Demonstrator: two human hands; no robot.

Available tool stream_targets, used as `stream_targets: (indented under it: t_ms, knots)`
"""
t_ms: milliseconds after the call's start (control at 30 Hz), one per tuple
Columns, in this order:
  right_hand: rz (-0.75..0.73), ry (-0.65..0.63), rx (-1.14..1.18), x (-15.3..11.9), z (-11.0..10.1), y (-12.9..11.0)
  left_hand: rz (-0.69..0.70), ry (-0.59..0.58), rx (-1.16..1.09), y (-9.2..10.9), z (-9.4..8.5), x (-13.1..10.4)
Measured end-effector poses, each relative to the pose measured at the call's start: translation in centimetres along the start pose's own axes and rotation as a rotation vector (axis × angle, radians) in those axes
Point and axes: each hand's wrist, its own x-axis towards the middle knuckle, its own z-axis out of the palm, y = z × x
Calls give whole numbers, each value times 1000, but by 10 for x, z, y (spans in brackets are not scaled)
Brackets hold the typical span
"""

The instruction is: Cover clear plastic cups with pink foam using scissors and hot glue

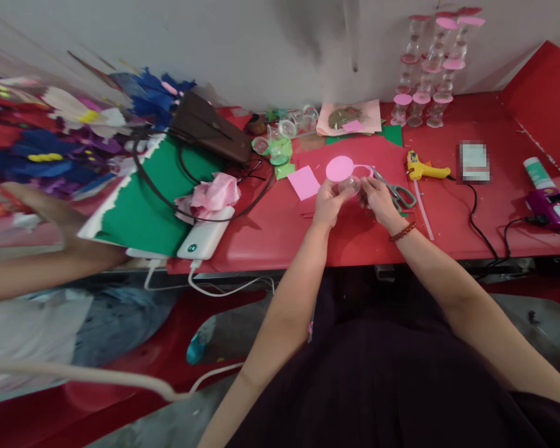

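Near the table's middle, my left hand (329,202) is closed round a small clear plastic cup (350,186) with a round pink paper disc (340,168) at its top. Close on its right, my right hand (377,198) has its fingers pinched together beside the cup; what they hold, if anything, is too small to tell. A pink ring-like piece (364,170) shows just above my right fingers. Grey-handled scissors (402,196) lie partly behind my right hand. A square of pink paper (303,182) rests on red sheets (378,151) left of my hands.
A yellow glue gun (427,168) and glue stick (423,209) lie right. Stacked cups (417,81) stand behind. At left are a brown bag (210,127), white power bank (206,235), green board (158,199) and another person's arm (51,267). Cables (233,289) hang at the front edge.
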Motion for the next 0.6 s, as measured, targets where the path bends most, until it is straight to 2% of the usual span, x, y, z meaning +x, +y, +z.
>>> stream_targets:
  t_ms: [100, 167, 233, 333, 400, 500, 600]
  knots:
    - [-210, 97, -414, -4, -15, -8, 8, 51, -32, -2, 0, 3]
    - [-279, 125, -667, -8, -31, -13, 21, 87, -63, -3, 0, 6]
    - [-286, 107, -875, -14, -49, -16, 27, 124, -85, -3, -1, 7]
    - [-173, 81, -1147, -23, -68, -12, 25, 192, -61, -2, 0, 9]
    - [-103, 30, -1240, -27, -75, -8, 28, 220, -22, -1, 0, 9]
    - [-83, -5, -1255, -24, -79, -2, 41, 260, 27, -1, 0, 9]
    - [-1, 49, -1056, -13, -81, -2, 38, 303, 9, -2, -2, 12]
